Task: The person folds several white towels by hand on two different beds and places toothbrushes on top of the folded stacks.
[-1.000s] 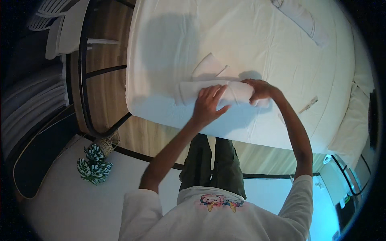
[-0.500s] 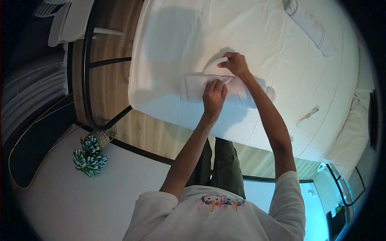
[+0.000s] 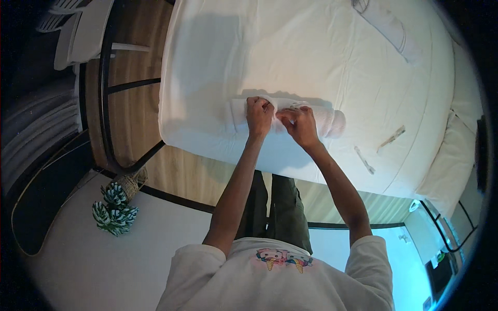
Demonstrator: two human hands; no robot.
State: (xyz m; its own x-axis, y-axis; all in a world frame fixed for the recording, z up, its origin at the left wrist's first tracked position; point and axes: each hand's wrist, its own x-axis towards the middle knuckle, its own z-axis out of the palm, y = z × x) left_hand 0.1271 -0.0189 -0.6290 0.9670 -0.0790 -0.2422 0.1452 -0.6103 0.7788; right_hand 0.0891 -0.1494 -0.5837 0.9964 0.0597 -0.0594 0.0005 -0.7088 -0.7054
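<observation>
A rolled white towel lies lengthwise near the front edge of the bed, its coiled end to the right. My left hand is closed, fingers curled over the top of the roll toward its left part. Close beside it, my right hand pinches the towel's cloth at the middle. The two hands almost touch. My fingers partly hide the fold that they grip.
Another rolled white towel lies at the far right of the bed. Two slim small packets, one pale and one brownish, lie to the right. A potted plant and a white chair stand at left.
My right hand has come down and left from the raised towel flap to beside my left hand. The flap now lies against the roll. A second slim packet shows, no longer behind my arm.
</observation>
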